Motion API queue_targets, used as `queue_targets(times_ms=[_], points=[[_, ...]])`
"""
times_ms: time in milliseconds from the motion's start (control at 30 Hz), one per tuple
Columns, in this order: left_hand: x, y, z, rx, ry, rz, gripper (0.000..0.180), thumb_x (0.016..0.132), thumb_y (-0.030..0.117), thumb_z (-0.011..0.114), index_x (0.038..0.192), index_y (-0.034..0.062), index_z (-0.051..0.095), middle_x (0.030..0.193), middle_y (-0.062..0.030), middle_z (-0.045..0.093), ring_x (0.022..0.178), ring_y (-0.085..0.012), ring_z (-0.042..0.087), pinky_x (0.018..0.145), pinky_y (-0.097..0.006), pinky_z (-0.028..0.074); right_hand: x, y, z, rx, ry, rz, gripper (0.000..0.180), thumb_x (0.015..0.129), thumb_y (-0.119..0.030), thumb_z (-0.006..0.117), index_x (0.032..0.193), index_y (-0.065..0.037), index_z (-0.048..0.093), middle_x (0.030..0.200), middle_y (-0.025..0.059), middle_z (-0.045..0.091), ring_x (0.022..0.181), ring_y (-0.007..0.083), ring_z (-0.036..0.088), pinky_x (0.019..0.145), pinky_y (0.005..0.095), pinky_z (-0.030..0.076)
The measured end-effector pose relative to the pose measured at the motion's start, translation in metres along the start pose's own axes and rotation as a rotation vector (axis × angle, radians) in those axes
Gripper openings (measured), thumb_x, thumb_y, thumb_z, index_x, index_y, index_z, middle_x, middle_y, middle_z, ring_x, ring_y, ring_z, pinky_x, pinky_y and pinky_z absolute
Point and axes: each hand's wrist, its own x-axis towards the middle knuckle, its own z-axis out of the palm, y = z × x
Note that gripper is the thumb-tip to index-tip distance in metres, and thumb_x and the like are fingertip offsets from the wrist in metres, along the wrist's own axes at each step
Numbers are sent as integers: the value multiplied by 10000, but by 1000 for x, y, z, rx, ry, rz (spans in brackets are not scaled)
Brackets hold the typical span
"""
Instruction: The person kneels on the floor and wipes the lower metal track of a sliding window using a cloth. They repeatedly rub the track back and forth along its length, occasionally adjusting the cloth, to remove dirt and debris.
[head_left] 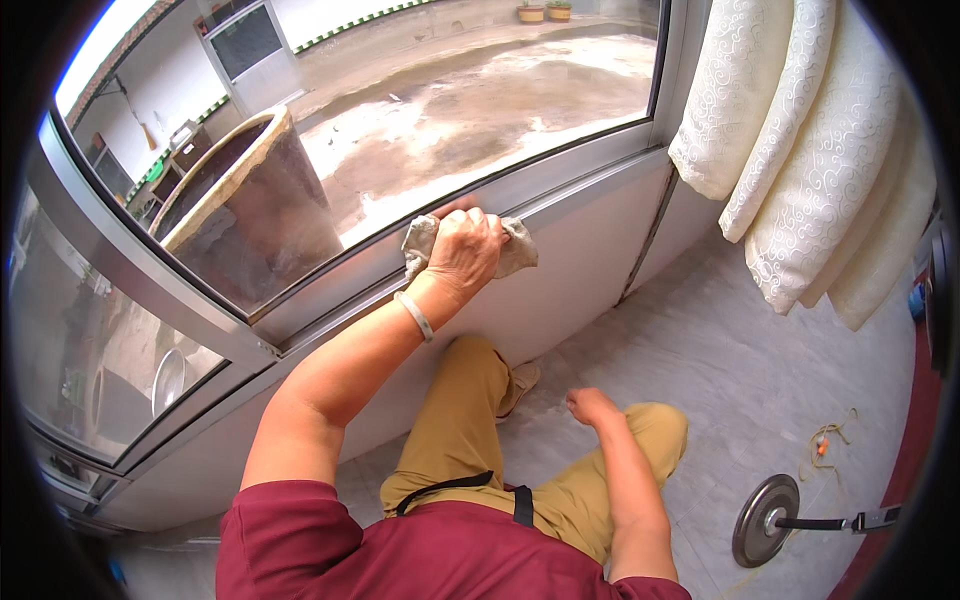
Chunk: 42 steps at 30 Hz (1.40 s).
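My left hand (466,250) is closed round a crumpled grey cloth (519,252), whose ends stick out on both sides of the fingers. The cloth presses against the metal bottom rail (590,176) of a window. Above that rail is a large glass pane (450,110). My right hand (592,406) hangs near my right knee, fingers curled in, with nothing seen in it. It touches neither the window nor the cloth.
White patterned curtains (810,150) hang at the right. On the grey floor lie a thin yellow cord (822,445) and a round metal disc (765,520) on a bar. Another window panel (110,330) stands at the left. Outside, a big pot (255,205) is close to the glass.
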Motion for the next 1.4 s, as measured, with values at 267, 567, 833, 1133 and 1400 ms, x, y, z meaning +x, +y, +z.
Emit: queue_targets(times_ms=[267,567,833,1133,1400], points=[[7,-12,-58,-350,85,135,490,846,382,695,1212,81,572,1092,-125,569,999,-279,566,749,-382,500,-12,24,14,-7,-23,72,268,934,-255,553,1131,-115,670,1115,157,686,1084,370,623,905,469,507],[-48,-35,-44,-170,-96,67,588,785,401,753,1207,57,531,1061,-139,518,887,-307,574,712,-414,500,-5,25,21,-111,-112,118,287,943,-272,564,1183,-151,663,1155,140,680,1088,354,629,905,461,509],[0,-11,-20,-77,-44,141,407,788,361,756,986,79,539,939,-98,525,694,-254,601,543,-375,490,-6,2,8,49,-7,42,266,941,-241,559,1162,-143,669,1139,136,688,1095,343,636,902,464,516],[70,29,12,41,77,227,299,889,369,642,807,91,571,842,-69,512,699,-244,573,620,-385,437,-20,-6,-2,18,41,-53,232,953,-241,543,1104,-107,655,1069,150,679,1046,359,629,863,483,510],[121,53,26,37,38,294,300,932,353,607,804,81,623,815,-77,536,679,-225,600,629,-361,458,-34,-4,-11,-21,109,-51,231,918,-228,603,1086,-82,667,1043,170,682,1025,360,647,850,473,521]])
